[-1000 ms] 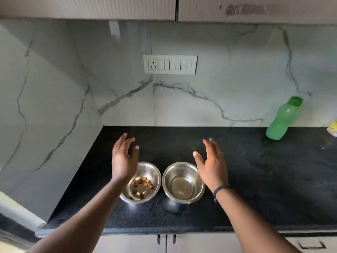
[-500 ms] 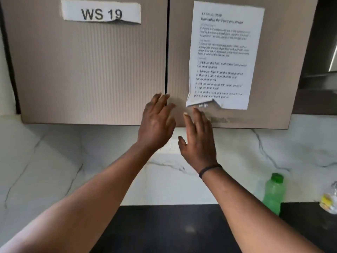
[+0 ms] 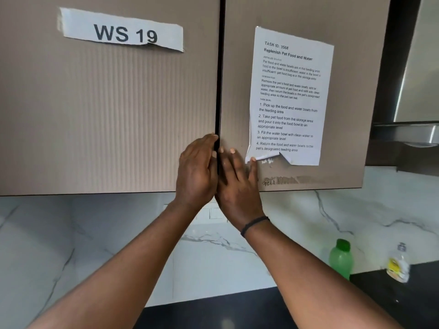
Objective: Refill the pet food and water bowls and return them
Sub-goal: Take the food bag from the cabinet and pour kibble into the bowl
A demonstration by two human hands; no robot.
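Item 1, counter (image 3: 392, 305): black top, lowest in my view, only a strip showing. The bowls that stood on it a second ago are out of frame now; I cannot say where they sit, presumably still below the view.

Item 2, bottle (image 3: 340, 258): green, capped, upright at the counter's back edge on the right. A clear bottle (image 3: 398, 264) with a yellow label stands just beside it, further right.

Item 3, left hand (image 3: 196, 172): raised, fingers straight, fingertips at the inner edge of the left door (image 3: 107, 115); whether they hook behind that edge I cannot tell.

Item 4, right hand (image 3: 237, 184): fingers straight and flat on the right door (image 3: 344, 138), one fingertip touching the curled lower corner of the sheet (image 3: 289, 96). Neither hand grasps anything.

Item 5, seam (image 3: 219, 67): dark gap between the doors, both hands meeting at it.

Item 6, label (image 3: 121, 32): reads "WS 19", taped on the left door.

Change noted: half a second ago both hands hovered short of the doors, apart; now they are together on the seam. A second ago I was looking down at the bowls. Judgement: the cupboard is about to be opened for the food; refilling not yet begun
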